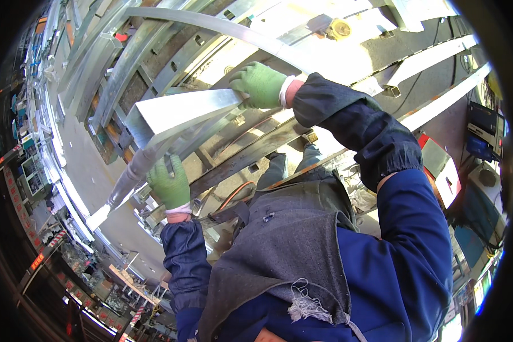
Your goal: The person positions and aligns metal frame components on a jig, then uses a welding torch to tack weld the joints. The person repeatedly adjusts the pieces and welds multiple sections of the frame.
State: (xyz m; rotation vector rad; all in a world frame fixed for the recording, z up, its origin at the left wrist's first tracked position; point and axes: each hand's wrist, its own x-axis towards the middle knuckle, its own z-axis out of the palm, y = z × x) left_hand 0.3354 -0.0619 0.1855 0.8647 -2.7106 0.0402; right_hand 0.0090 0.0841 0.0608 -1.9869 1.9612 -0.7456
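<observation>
A silvery metal beam (188, 108) with a flat, bright top face slants across in front of me. My right hand (259, 85), in a green glove with a white cuff, is closed around its right end. Below the beam's left part, my left hand (170, 183) wears a matching glove, its fingertips against the underside and partly hidden there. A rounded, pole-like metal length (135, 171) runs from the beam's left end down to the lower left. Whether the two are one piece, I cannot tell.
Long metal rails (251, 151) lie in a frame beneath and beyond my hands. A curved bright bar (205, 21) crosses at the top. At the right stands a red and white box (442, 171) near dark equipment (484, 134). My grey apron (285, 245) hangs below.
</observation>
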